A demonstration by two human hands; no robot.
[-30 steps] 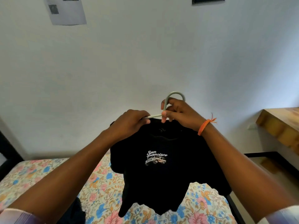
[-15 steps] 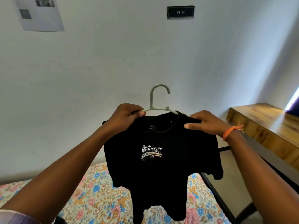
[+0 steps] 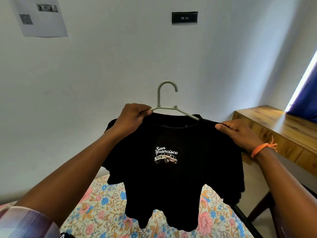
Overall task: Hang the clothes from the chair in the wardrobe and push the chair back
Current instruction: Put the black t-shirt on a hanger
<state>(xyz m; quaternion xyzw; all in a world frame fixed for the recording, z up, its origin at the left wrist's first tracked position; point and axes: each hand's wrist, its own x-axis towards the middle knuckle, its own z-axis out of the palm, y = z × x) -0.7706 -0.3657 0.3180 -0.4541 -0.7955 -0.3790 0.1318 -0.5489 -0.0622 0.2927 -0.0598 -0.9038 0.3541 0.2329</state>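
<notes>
A black T-shirt point(image 3: 171, 182) with a "San Francisco" car print hangs on a pale green plastic hanger point(image 3: 164, 100), held up in front of me above the bed. My left hand point(image 3: 130, 119) grips the hanger's left arm together with the shirt's left shoulder. My right hand point(image 3: 240, 133) pinches the shirt's right shoulder over the hanger's right end. The hanger's hook points up and is free. Neither the chair nor the wardrobe can be clearly made out.
A bed with a floral sheet point(image 3: 103, 212) lies below the shirt. A wooden desk point(image 3: 277, 127) stands at the right against the white wall point(image 3: 103, 74), with a dark leg point(image 3: 259, 208) beneath it. A blue curtain point(image 3: 308, 93) hangs at the far right.
My right hand let go of the hanger's hook and slid out to the shirt's right shoulder. The shirt now hangs spread on the hanger, and my view has turned right toward the desk.
</notes>
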